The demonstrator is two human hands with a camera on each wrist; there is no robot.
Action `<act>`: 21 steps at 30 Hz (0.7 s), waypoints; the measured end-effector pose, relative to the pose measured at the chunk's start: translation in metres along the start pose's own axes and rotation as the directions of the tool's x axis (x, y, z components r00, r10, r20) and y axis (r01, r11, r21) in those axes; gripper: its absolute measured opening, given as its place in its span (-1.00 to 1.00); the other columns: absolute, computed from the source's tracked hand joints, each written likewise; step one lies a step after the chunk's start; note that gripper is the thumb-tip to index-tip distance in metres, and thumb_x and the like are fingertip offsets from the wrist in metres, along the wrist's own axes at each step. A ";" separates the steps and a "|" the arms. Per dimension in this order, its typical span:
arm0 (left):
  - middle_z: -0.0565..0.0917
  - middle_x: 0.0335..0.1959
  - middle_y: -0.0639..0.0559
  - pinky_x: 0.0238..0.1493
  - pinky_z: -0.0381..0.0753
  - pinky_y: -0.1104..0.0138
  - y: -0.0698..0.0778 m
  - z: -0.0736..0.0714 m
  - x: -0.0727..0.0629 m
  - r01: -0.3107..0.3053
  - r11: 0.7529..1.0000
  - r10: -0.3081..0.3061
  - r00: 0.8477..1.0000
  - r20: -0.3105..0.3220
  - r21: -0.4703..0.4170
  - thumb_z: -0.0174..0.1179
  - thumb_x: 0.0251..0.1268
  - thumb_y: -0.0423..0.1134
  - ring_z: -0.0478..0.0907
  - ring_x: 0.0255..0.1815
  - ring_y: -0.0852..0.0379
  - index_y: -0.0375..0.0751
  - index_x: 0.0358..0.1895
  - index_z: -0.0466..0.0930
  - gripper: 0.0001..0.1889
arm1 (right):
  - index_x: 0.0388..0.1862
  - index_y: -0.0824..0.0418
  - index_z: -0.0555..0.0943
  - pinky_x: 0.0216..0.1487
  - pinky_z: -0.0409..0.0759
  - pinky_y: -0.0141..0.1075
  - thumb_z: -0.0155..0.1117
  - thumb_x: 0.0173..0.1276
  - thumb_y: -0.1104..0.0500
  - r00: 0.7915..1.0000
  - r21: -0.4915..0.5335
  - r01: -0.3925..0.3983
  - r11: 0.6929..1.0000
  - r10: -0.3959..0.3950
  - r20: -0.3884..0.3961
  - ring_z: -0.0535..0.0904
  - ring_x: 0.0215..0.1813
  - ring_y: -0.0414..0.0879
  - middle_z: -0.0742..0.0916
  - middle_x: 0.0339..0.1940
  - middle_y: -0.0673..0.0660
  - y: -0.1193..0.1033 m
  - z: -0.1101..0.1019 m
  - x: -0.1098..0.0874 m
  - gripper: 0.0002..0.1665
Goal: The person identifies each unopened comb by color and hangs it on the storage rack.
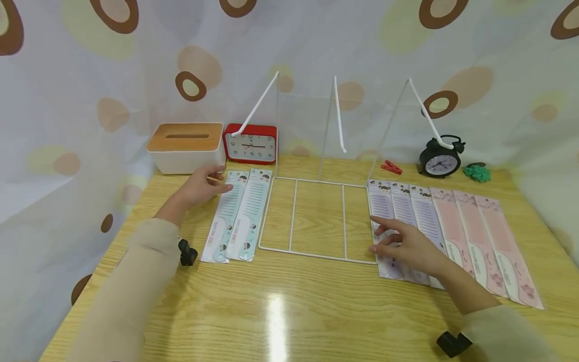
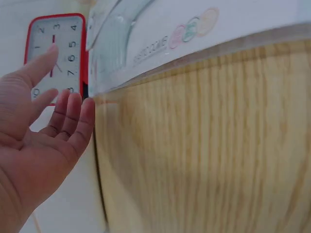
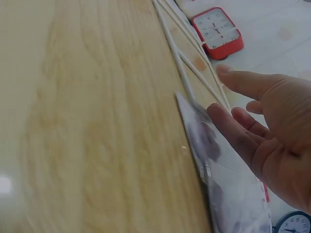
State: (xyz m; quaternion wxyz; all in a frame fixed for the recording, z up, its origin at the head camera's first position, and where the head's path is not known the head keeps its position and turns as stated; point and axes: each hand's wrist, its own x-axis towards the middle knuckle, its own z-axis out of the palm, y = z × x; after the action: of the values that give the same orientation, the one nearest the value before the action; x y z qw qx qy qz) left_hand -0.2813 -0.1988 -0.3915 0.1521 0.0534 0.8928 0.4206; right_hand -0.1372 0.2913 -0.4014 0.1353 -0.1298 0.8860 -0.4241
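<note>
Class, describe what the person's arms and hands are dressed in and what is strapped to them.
Both arms wear long beige sleeves reaching the wrists. The left hand and right hand are bare, with no gloves or rings visible. A small black device sits by each wrist.

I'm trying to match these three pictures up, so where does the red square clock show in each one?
Head view: the red clock stands at the back of the table, left of centre, beside the tissue box.
Left wrist view: upper left, behind the left hand's fingertips.
Right wrist view: top right, beyond the white wire rack.
Shared landmark: the clock itself.
</note>
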 end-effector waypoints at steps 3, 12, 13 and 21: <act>0.40 0.25 -0.20 0.07 0.54 0.25 -0.006 0.001 0.006 0.034 0.999 -0.035 0.999 -0.018 -0.023 0.30 0.36 -0.04 0.43 0.12 -0.08 -0.12 0.56 0.17 -0.22 | 0.49 0.30 0.33 -0.31 0.61 -0.38 0.51 0.23 0.09 1.000 0.009 -0.014 1.000 0.014 -0.007 0.65 -0.21 -0.22 0.59 0.02 0.25 0.002 0.006 0.003 -0.09; 0.45 0.09 -0.19 -0.07 0.51 0.33 -0.020 -0.001 0.021 -0.025 0.999 0.025 1.000 0.018 0.027 0.32 0.34 -0.13 0.41 0.00 -0.03 -0.15 0.53 0.24 -0.27 | 0.44 0.25 0.42 -0.23 0.53 -0.42 0.62 0.06 -0.04 0.997 -0.022 -0.061 0.998 0.060 -0.042 0.61 -0.29 -0.21 0.66 -0.19 0.12 0.012 0.012 0.006 0.00; 0.46 0.07 -0.19 -0.07 0.49 0.33 -0.021 -0.001 0.023 -0.037 0.999 0.036 0.999 0.021 0.040 0.32 0.34 -0.14 0.41 -0.01 -0.03 -0.16 0.52 0.25 -0.27 | 0.45 0.26 0.40 -0.21 0.52 -0.43 0.62 0.06 -0.04 0.997 -0.020 -0.063 0.998 0.062 -0.047 0.61 -0.29 -0.22 0.68 -0.23 0.10 0.013 0.013 0.005 0.02; 0.52 -0.08 -0.17 -0.15 0.46 0.35 -0.025 0.000 0.036 -0.091 0.990 0.086 0.995 0.052 0.112 0.34 0.32 -0.16 0.42 -0.12 0.00 -0.24 0.51 0.26 -0.26 | 0.45 0.37 0.37 -0.18 0.51 -0.46 0.63 0.06 0.03 0.997 0.028 -0.028 0.999 0.030 -0.071 0.64 -0.29 -0.26 0.68 -0.18 0.13 0.023 0.017 0.001 0.04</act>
State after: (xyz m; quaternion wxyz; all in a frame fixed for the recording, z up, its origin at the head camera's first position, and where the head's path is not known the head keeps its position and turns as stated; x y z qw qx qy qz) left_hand -0.3147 -0.2067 -0.4185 0.1509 0.1113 0.9084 0.3737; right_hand -0.1347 0.2924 -0.4300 0.1116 -0.1000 0.8863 -0.4382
